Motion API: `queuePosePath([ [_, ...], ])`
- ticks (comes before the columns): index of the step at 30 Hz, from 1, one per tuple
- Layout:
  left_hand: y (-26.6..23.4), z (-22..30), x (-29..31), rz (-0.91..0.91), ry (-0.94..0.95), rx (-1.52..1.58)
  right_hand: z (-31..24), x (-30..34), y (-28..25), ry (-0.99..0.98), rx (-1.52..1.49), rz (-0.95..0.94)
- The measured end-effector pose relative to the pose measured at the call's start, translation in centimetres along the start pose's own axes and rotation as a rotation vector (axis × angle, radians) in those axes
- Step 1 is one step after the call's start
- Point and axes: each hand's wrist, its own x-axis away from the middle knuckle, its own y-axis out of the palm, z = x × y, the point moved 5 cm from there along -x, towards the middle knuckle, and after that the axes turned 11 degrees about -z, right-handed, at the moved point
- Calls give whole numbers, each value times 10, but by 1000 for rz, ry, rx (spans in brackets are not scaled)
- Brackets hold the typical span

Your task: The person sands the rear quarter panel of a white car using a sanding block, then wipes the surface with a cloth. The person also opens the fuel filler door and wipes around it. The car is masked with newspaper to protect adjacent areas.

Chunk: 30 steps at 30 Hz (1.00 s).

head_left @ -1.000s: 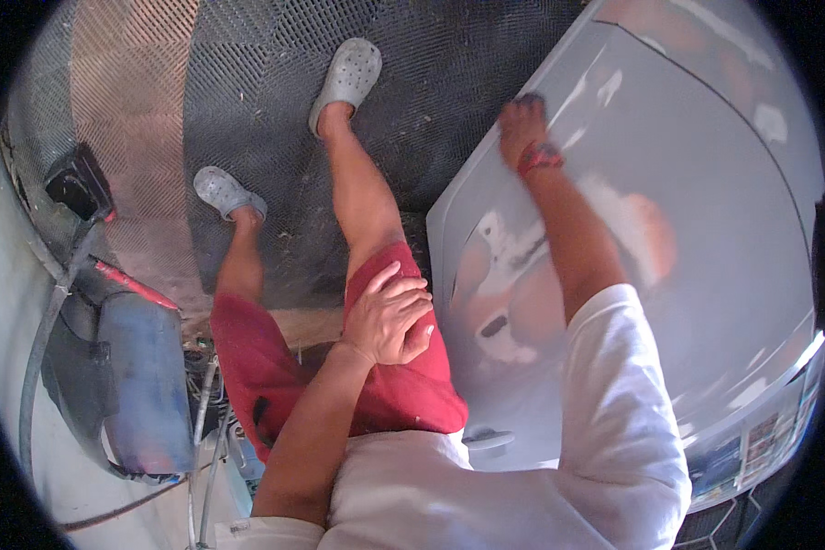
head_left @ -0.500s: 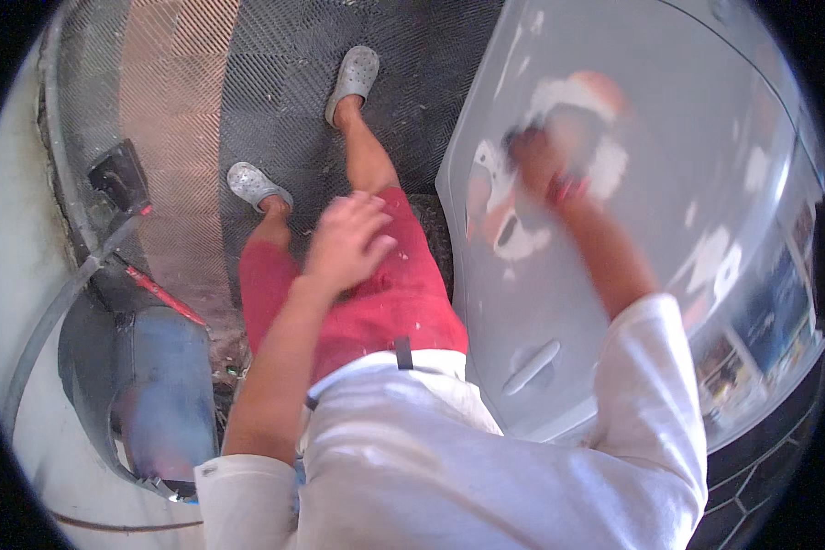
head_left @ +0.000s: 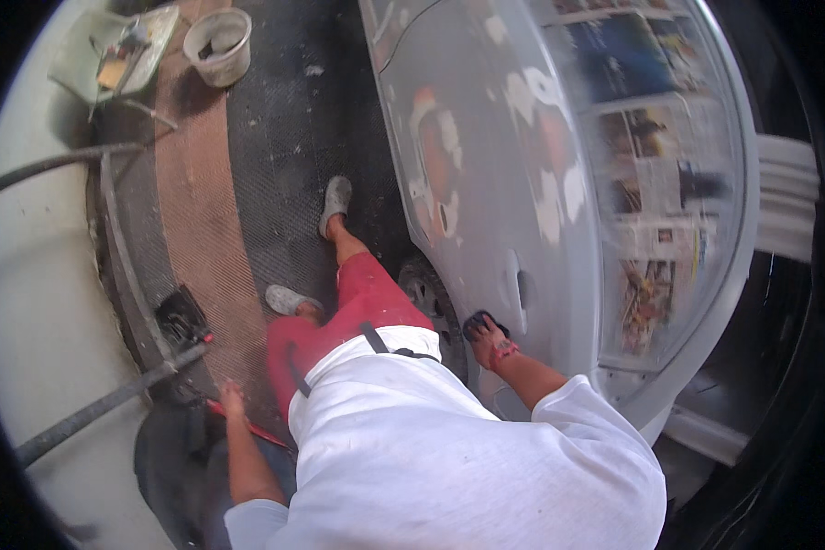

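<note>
My right hand [head_left: 492,342], with a red band at its wrist, presses a dark flat pad [head_left: 483,324] against a car's grey side panel [head_left: 486,247]. The pad sits between the wheel [head_left: 429,295] and the door handle [head_left: 522,291]. White and orange patches mark the panel farther ahead. Away from the car, my left hand [head_left: 234,396] hangs low at my left side beside a red bar [head_left: 264,433]. Its fingers are small and blurred, and whether it touches the bar is unclear.
Printed paper [head_left: 655,229] covers the car's window. A pale green chair [head_left: 160,46] bearing several items and a white bucket [head_left: 217,64] stand far left. Metal rails [head_left: 110,408] run along the wall, near a black object [head_left: 183,316] and a dark curved part [head_left: 170,458].
My view has shifted, bringing the chair and bucket in. The right hand has left the patched area for a spot near the wheel. My left hand has dropped from before my thighs to my side.
</note>
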Motion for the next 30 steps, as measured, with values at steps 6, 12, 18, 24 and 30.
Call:
queuePosePath([
  [6, 56, 15, 29, -377, 68, -336, 14, 52, -32, 185, 39, 587],
  [12, 103, 159, 45, -461, 328, -640, 119, 63, -199, 549, -242, 949],
  [18, 129, 284, 74, -477, 517, -458, 62, 102, -142, 700, -618, 1089],
  [24, 125, 298, 62, -568, 426, -588, 53, 110, -125, 712, -952, 1262],
  [30, 114, 280, 72, -628, 462, -1173, 47, 109, -124, 819, -984, 1359],
])
